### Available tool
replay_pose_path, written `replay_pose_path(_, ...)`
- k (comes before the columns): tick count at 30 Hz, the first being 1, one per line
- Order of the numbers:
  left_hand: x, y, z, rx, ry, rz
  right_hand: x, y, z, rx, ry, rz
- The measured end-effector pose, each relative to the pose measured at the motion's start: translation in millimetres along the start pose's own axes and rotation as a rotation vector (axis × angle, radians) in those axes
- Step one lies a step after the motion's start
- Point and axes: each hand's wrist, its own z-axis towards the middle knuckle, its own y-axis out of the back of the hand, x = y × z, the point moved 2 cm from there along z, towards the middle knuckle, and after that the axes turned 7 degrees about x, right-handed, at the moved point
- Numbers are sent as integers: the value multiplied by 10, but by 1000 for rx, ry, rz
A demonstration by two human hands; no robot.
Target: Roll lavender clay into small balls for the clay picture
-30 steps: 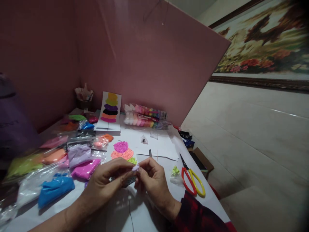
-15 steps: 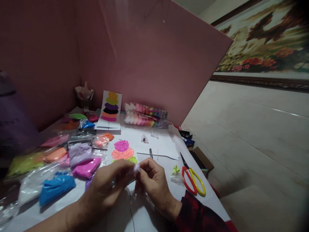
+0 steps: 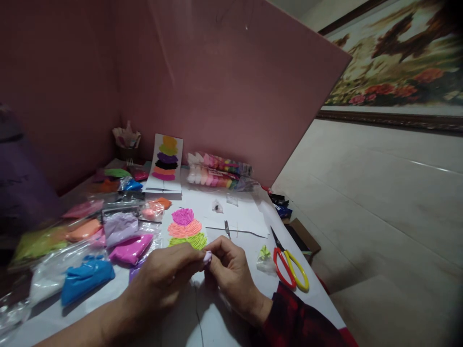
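Between the fingertips of both hands is a small piece of pale lilac clay [image 3: 207, 257]. My left hand [image 3: 162, 274] pinches it from the left, its fingers curled inward. From the right, my right hand [image 3: 231, 274] pinches the same piece with thumb and forefinger. Just beyond the hands lies a sheet with textured clay layers in magenta [image 3: 183, 217], coral [image 3: 185, 228] and lime green [image 3: 190, 240]; its lower part is hidden behind my hands. An open bag of lilac clay [image 3: 121, 229] lies left of the sheet.
Scissors [image 3: 289, 265] and a small lime clay bag [image 3: 265, 255] lie to the right. A fork [image 3: 226, 228] rests behind my hands. Several clay bags, one blue [image 3: 87, 279], crowd the left. A card with coloured layers [image 3: 164, 164] leans against the pink board [image 3: 224, 96].
Both hands stay nearly in place, fingers working the lilac piece, which now shows more clearly between the fingertips. The view has shifted very slightly.
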Motion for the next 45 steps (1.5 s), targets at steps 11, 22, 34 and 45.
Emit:
replay_pose_path(11, 57, -4, 5, 54, 153, -119, -26, 11, 4, -4, -4, -27)
replay_pose_path(22, 125, -48, 18, -14, 659, -655, 91, 8, -27, 11, 141, -173)
replay_pose_path(34, 212, -112, 7, -3, 758, -1002, 38, 18, -36, -40, 136, -132)
replay_pose_path(45, 161, -124, -22, -22, 701, -711, 91, 59, -43, -185, 190, -281)
